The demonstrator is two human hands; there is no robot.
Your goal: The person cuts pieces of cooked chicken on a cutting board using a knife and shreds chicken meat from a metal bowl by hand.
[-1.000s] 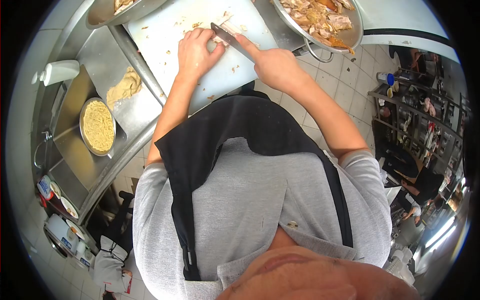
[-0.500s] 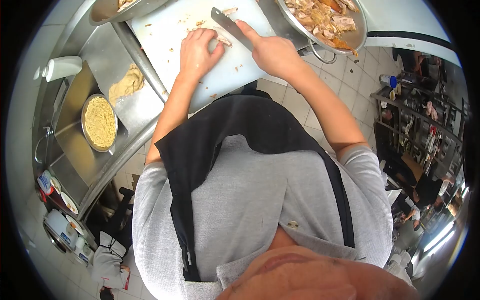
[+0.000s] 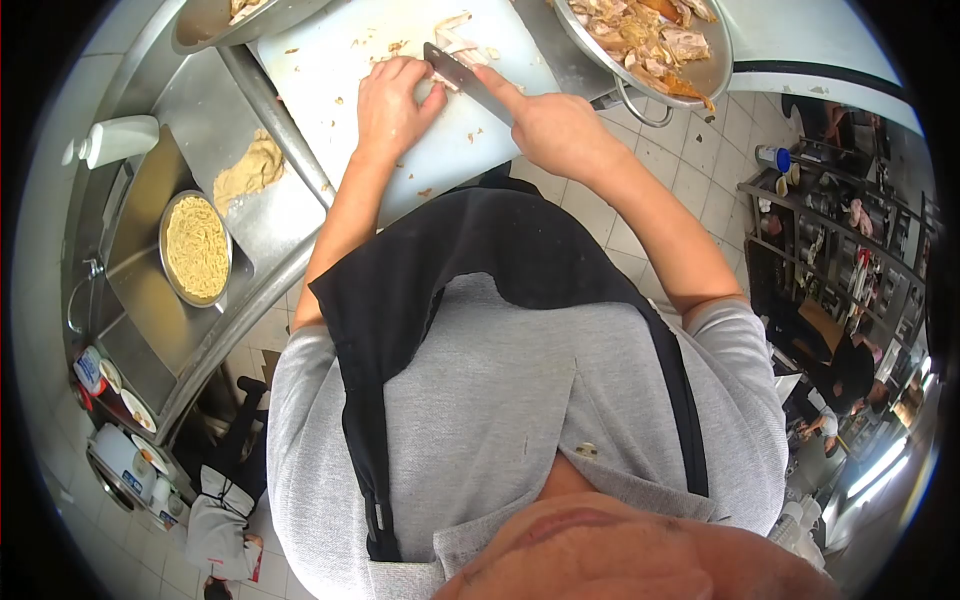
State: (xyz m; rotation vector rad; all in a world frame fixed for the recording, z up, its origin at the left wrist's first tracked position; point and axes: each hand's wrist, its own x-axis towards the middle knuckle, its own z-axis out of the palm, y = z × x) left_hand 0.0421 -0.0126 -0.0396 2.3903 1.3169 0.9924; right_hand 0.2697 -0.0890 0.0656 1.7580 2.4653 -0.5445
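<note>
My right hand grips a knife, the index finger laid along its blade. The blade lies across pale meat strips on the white cutting board. Just left of the knife, my left hand rests on the board with its fingers curled against a piece of meat, which they partly hide. Small scraps are scattered over the board around both hands.
A metal colander of meat pieces stands at upper right, a metal bowl at upper left. At left are a pan of noodles, a beige mass and a white bottle. A person is at lower left.
The knife and my right hand have moved slightly down and right, and more cut strips show beyond the blade. My left hand has barely moved.
</note>
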